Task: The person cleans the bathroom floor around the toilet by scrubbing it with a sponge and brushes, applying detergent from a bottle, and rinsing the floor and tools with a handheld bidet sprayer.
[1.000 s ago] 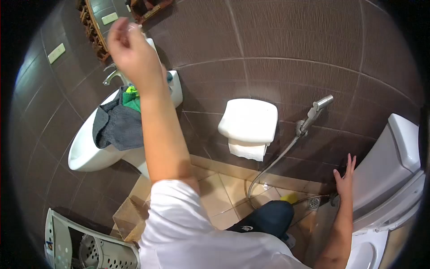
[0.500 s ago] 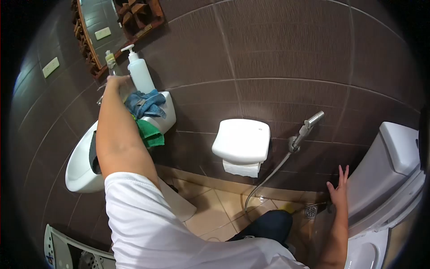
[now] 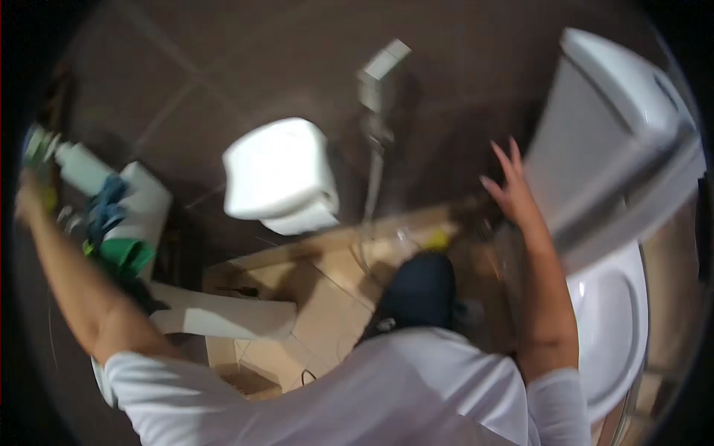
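At the far left, my left hand [image 3: 28, 199] reaches over the sink area, smeared by motion. A blurred bottle with a yellow-green top [image 3: 36, 147] stands out just above it; whether the fingers grip it I cannot make out. Beside them are a white pump bottle [image 3: 83, 169], a bundled blue cloth [image 3: 106, 208] and a green cloth [image 3: 125, 255] hanging over the white sink [image 3: 146, 207]. My right hand [image 3: 513, 186] is open with fingers spread and nothing in it, next to the grey-white toilet tank [image 3: 580, 141].
A white toilet paper holder [image 3: 279, 169] with paper hanging out is on the dark tiled wall. Right of it hangs a bidet sprayer [image 3: 383, 70] with its hose. The toilet bowl [image 3: 610, 327] is at lower right, the sink pedestal [image 3: 230, 312] at lower left.
The view has swung to the right, so the sink items sit further left and the toilet shows more. My right hand stays spread beside the tank, higher in view.
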Demonstrator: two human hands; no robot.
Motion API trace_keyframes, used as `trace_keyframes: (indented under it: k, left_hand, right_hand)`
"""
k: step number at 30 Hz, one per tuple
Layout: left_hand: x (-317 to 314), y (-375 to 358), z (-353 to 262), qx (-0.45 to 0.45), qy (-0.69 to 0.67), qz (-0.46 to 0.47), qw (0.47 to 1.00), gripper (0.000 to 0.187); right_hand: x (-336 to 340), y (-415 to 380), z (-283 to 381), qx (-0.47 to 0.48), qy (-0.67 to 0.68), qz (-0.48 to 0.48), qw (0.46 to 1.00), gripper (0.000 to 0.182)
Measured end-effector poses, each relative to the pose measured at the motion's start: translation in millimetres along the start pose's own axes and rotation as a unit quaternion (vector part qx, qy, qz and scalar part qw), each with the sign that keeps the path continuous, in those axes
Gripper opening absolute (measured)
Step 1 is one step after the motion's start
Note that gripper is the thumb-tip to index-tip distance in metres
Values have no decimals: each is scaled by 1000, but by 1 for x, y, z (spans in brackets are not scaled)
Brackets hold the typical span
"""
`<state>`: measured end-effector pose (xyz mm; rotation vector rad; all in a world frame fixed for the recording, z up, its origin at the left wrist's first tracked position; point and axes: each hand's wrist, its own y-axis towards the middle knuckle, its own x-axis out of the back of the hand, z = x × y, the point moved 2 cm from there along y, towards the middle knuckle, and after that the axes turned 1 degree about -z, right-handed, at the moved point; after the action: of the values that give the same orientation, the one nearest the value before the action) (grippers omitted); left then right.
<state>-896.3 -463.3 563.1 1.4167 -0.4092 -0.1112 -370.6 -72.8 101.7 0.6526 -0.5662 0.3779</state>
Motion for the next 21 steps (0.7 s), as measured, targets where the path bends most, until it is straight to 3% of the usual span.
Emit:
trace_keyframes:
  k: [2, 5, 8, 11, 14, 15, 16, 17, 18, 19, 20, 21]
  left_hand:
    - [72, -18, -63, -65, -101, -99, 988, 45]
    - [160, -61, -138, -132, -263, -169, 941, 47]
    - [198, -108, -188, -168, -396, -128, 894, 49]
    - [203, -160, -225, -172, -504, 6, 847, 51]
    - [182, -228, -254, -105, -577, 288, 757, 53]
    - [172, -256, -266, -87, -582, 394, 706, 53]
    - [167, -287, -277, -171, -625, 465, 604, 58]
    - [161, -314, -281, -105, -578, 652, 479, 59]
    - [154, -337, -290, -115, -509, 759, 388, 64]
    - [137, -358, -292, -203, -423, 793, 389, 65]
    - [131, -377, -298, -355, -369, 735, 445, 63]
    - [140, -384, -309, -414, -261, 721, 490, 60]
  right_hand:
    - [-3, 2, -7, -35, 35, 22, 999, 62]
    - [-1, -3, -3, -69, 64, 40, 995, 60]
    - [-1, -4, -4, -74, 30, 45, 996, 58]
    - [-3, -5, -3, -49, 7, 48, 998, 56]
    - [-3, -5, -7, -63, 6, 57, 996, 54]
    - [-4, -6, -8, -63, 8, 60, 996, 53]
    - [-5, -7, -10, -68, 8, 61, 996, 53]
    - [-5, -7, -11, -58, 7, 56, 997, 53]
    - [-4, -8, -12, -49, 6, 50, 998, 52]
    - [-7, -6, -9, -51, 3, 52, 997, 52]
    - [-8, -5, -10, -54, -5, 59, 997, 52]
    - [-9, -6, -10, -58, -11, 66, 996, 51]
